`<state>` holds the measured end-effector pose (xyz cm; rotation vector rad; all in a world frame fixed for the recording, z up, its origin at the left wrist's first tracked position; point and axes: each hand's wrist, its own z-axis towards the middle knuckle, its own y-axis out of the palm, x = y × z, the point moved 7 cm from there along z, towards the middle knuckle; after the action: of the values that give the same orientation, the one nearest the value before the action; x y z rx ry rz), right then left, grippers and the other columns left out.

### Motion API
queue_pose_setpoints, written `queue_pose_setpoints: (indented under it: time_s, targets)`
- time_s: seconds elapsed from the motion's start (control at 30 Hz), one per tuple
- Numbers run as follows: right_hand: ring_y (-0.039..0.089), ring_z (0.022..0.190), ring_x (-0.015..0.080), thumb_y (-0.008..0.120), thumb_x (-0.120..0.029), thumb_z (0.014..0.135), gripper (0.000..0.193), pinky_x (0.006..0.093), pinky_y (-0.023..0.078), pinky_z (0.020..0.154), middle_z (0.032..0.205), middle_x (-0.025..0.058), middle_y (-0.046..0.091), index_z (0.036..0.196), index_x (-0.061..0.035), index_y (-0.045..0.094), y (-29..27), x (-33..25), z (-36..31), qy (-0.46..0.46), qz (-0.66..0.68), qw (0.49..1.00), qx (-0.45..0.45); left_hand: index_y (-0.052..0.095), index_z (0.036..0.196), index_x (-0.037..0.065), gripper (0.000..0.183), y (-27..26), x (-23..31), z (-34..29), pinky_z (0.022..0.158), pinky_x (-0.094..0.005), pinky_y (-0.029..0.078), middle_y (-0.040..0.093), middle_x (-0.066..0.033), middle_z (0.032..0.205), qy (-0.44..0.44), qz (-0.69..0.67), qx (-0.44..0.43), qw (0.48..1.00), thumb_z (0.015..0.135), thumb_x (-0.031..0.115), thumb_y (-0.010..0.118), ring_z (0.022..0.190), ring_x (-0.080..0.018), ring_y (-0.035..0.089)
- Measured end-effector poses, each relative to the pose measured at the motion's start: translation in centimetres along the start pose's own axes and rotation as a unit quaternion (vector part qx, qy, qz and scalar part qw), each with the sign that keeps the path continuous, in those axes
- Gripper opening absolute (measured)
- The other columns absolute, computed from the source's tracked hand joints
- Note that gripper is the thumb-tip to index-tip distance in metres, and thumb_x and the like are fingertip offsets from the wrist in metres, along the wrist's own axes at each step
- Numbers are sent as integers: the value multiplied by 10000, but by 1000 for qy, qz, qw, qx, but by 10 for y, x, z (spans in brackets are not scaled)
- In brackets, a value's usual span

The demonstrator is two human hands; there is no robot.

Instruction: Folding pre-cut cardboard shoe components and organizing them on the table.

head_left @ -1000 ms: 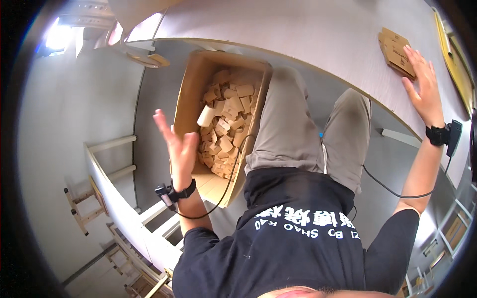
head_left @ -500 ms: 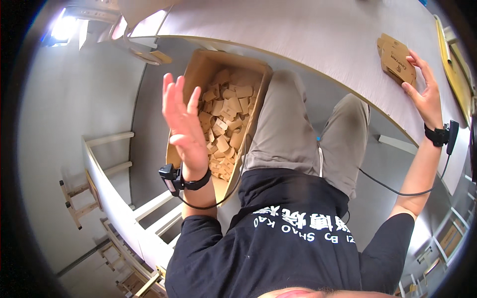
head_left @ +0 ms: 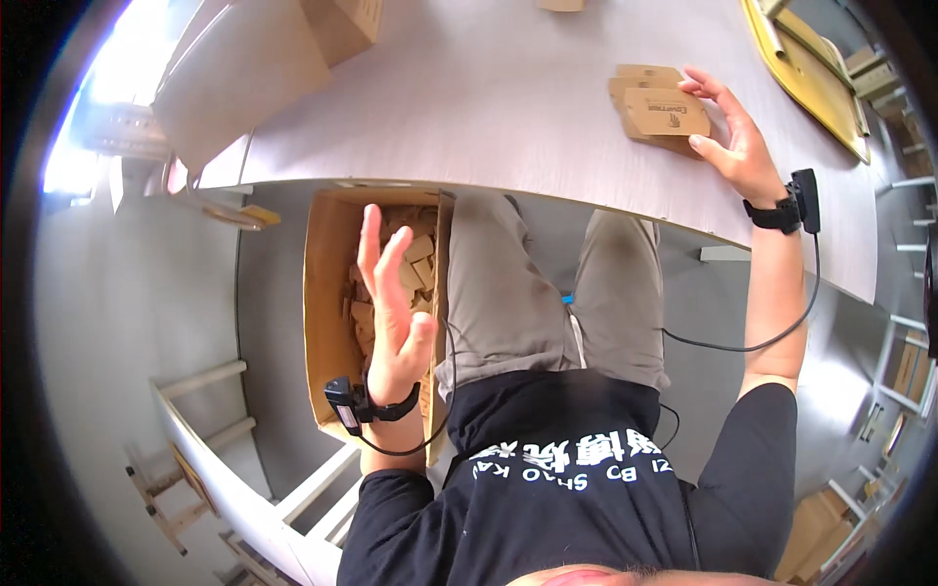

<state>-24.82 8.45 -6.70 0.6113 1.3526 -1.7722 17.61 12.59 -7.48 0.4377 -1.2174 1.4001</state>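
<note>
Pale tabletop (head_left: 469, 117), grey floor (head_left: 276, 298) below | brown card stack (head_left: 667, 110) on the tabletop, dark print showing | right hand (head_left: 746, 161) curls at its edge, grip can't be told | left hand (head_left: 396, 332) open over carton (head_left: 325, 293)

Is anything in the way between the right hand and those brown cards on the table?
No, nothing visible stands between the right hand and the cards: its fingers are right at the cards' right end. The left hand is off in front of the box, well away from that gap.
</note>
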Motion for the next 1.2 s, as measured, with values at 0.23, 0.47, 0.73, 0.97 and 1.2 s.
queue_pose_setpoints:
  time_s: [0.23,0.47,0.73,0.97,1.2]
  targets:
    - [526,1238,207,701,-71,817,662,381,354,1167,1302,76,605,1456,-75,529,-5,-4,-1,-57,7,996,71,505,1455,61,750,60,54,72,1222,-598,178,227,-246,1645,144,74,-124,979,829,350,801,1537,-477,147]
    - [542,1260,216,766,-192,906,509,378,385,1140,1302,95,618,1362,-43,597,-6,-21,-4,-131,30,986,95,631,1367,162,590,148,86,171,1168,-530,334,412,-131,1584,340,263,-100,897,830,329,810,1477,-400,330]
    - [684,1107,228,702,-36,930,204,406,433,1131,1103,79,737,1134,-56,702,-17,-22,-2,-147,-25,980,133,719,1211,73,325,182,55,207,906,-388,536,738,-72,1160,327,127,-107,930,886,72,691,996,-262,687]
    - [690,1042,210,680,-70,972,73,325,508,972,1067,76,730,1042,-50,683,-42,-30,6,-170,42,971,165,659,1233,-66,614,201,73,219,1017,-364,464,704,-175,1192,89,-131,-513,844,1007,498,568,1124,-258,638]
    - [630,1009,190,681,-103,986,52,334,492,934,1050,97,647,985,-59,709,-53,-55,48,-209,68,975,26,607,1315,-19,666,239,55,247,999,-323,463,686,-110,1129,60,-220,-516,826,1009,571,553,1079,-157,628]
